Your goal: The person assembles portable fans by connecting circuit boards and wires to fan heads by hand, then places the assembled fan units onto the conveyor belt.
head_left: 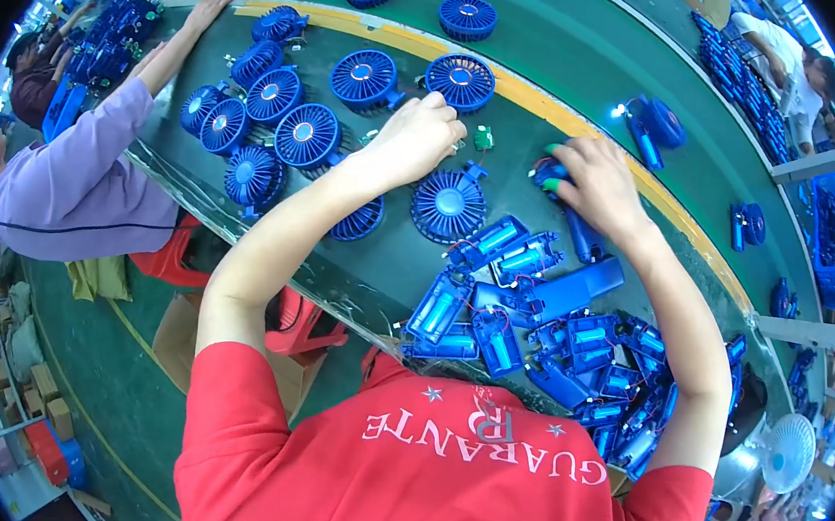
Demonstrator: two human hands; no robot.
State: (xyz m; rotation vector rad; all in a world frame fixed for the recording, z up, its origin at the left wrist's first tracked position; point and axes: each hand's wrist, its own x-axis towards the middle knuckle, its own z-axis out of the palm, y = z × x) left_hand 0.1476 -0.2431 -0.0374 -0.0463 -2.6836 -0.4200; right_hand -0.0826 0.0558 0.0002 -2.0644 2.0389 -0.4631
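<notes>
My left hand (418,140) is closed, its fingers curled beside a blue round fan head (461,82). What those fingers hold, if anything, I cannot make out. Just right of it lies a small green circuit board (483,138). My right hand (599,183), with green on the tips of some fingers, grips a blue fan handle (586,236) on the green bench. Its palm and fingers cover part of that piece. Below and between the hands sits another blue fan head (448,204), face to the bench.
Several fan heads (309,135) are grouped on the left. Open blue handle shells with batteries (439,306) pile up near my body and right arm. Beyond a yellow edge strip (523,100) runs a green belt (558,51) carrying fan parts. A co-worker in a purple sleeve (89,141) reaches across at left.
</notes>
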